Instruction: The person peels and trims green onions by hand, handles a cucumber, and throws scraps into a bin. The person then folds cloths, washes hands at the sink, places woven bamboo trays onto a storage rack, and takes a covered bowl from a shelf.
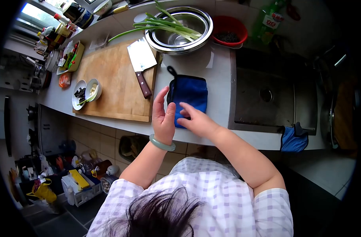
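My left hand [164, 118], with a pale green bangle [162, 143] on its wrist, is raised at the counter's front edge, fingers stretched up and holding nothing. Just to its right, my right hand [197, 121] reaches in with fingers loosely apart and nothing in them. Behind both hands a folded blue cloth [190, 93] with a black loop lies on the counter; my hands hide part of its lower left. Whether a finger touches it, I cannot tell. A cleaver [143, 59] with a brown handle rests on the right side of the wooden cutting board [109, 79].
Nested metal bowls [206, 35] with green onions [168, 27] stand behind the cloth. Nearby is a red basin [234, 25] with dark contents. Two small white bowls [94, 94] sit on the board's left. At right is a sink [259, 114], a blue cloth [294, 140] hanging on its front edge.
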A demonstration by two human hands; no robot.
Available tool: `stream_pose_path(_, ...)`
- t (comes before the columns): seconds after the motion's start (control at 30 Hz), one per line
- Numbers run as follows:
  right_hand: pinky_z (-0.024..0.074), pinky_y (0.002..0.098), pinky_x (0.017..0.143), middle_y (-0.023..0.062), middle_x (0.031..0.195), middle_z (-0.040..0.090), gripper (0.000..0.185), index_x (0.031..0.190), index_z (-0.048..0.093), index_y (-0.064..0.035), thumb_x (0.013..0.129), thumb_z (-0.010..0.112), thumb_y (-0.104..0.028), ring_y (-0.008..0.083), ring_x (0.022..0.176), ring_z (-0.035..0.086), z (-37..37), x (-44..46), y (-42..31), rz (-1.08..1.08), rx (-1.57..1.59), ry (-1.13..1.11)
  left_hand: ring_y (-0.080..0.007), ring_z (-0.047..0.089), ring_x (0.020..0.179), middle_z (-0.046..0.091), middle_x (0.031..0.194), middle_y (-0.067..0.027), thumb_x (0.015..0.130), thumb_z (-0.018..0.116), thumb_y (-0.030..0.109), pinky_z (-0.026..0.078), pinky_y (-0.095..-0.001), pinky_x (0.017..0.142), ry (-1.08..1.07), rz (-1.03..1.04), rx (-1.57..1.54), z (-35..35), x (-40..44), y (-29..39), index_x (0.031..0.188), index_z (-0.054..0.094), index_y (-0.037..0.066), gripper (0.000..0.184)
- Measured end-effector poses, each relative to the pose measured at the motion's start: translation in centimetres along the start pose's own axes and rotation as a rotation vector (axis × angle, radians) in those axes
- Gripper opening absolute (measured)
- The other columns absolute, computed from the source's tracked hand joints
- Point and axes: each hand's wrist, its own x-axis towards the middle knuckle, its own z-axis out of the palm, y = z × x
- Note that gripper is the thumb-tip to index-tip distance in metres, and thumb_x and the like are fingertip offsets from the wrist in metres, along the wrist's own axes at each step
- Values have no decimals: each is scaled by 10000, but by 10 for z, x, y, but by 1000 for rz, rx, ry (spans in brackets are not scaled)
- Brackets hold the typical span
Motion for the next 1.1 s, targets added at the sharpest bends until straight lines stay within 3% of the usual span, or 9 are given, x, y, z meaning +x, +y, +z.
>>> stream_pose_path(0.07,372,347,926,165,1158,500,464,1182,471,-32,766,613,-180,284,1098,468,16,8,42,-45,-394,-159,-108,434,1074,465,1189,-43,870,454,36,339,-229,898,-33,-1,50,-1,-2,-11,1195,434,40,326)
stream_pose_path(0.1,374,364,924,147,1147,506,371,1107,523,-28,762,593,-144,296,1071,474,17,3,65,-297,-533,-105,-109,441,1068,474,1178,-40,868,459,36,351,-231,886,-106,-88,54,0,-5,-17,1184,446,42,316)
stream_pose_path(0.17,382,367,910,139,1121,520,317,1055,542,-22,756,584,-120,297,1052,480,12,-21,58,-315,-437,-106,-150,447,1098,489,1180,-69,853,477,20,357,-256,900,-341,-169,158,3,-2,-33,1168,467,45,317)
stream_pose_path(0.27,404,367,872,126,1040,558,246,988,559,-23,753,567,-96,289,998,506,-4,-67,52,-404,-380,-35,-351,320,1219,359,1314,-162,837,524,244,281,-458,978,-537,107,899,16,4,-56,1242,410,118,440)
stream_pose_path(0.37,435,349,814,112,970,584,192,954,579,-25,775,548,-87,273,915,547,-29,-112,51,-159,-363,25,-358,202,1277,247,1374,-166,839,496,362,205,-506,1008,-678,116,1256,27,6,-79,1312,330,156,542)
stream_pose_path(0.57,453,271,735,96,906,601,143,921,590,-15,794,529,-38,194,843,576,-53,-185,82,168,-12,472,-347,172,1289,208,1395,-154,845,431,445,182,-553,996,-728,165,1239,96,44,-101,1336,288,174,578)
stream_pose_path(0.8,452,260,718,90,897,591,151,922,582,-6,776,543,-15,187,828,573,-97,-250,78,146,-223,789,-302,86,1325,114,1440,-110,854,392,460,119,-541,1021,-695,-55,1260,168,114,-124,1367,210,225,594)
stream_pose_path(1.0,446,260,744,99,1014,550,251,1029,546,-19,778,557,-21,181,902,545,-194,-285,144,206,-297,1134,-316,148,1307,173,1419,-127,858,376,469,159,-528,1018,-704,141,1326,143,87,-120,1353,247,182,587)
stream_pose_path(1.1,413,330,845,143,1085,527,378,1100,505,-23,754,618,-125,255,1007,507,-223,-280,171,334,-407,1099,-329,200,1285,220,1396,-139,840,438,435,195,-519,1005,-733,260,1298,95,49,-106,1336,289,166,584)
